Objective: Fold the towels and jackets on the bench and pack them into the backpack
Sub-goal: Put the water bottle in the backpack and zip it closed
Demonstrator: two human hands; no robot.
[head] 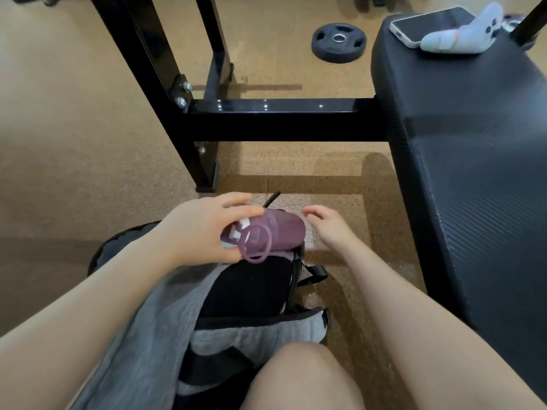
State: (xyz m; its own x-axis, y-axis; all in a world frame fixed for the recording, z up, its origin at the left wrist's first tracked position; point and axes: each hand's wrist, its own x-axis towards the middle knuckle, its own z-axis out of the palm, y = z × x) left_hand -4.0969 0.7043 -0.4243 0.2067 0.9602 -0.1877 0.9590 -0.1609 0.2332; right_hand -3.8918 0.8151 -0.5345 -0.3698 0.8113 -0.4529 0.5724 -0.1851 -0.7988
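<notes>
Two bare hands reach down over a backpack (245,291) that stands on the floor (59,143) between the person's knees, just beside the black padded desk (473,173) on the right. The left hand (201,232) grips the cap end of a purple bottle (266,235), its fingers (236,202) curled over the top and the thumb under the cap, so the bottle lies on its side right above the backpack's far end, its loop handle hanging toward the camera. The right hand (328,226) hovers just beside the bottle's base, not touching it as far as can be seen, with its fingers loosely curved and holding nothing. Both forearms stretch forward and down from the lower corners of the view, the left one crossing over a gray cloth (142,335) that drapes along the left side of the backpack; more gray fabric shows at the backpack's near opening. Whether that cloth is a towel or a jacket cannot be told. A bare knee (305,380) sits at the bottom edge. On the far end of the desk lie a phone (426,25) and, touching it, a white game controller (464,34). A black metal frame (266,119) stands behind the backpack, and a weight plate (339,39) lies flat on the floor beyond it.
</notes>
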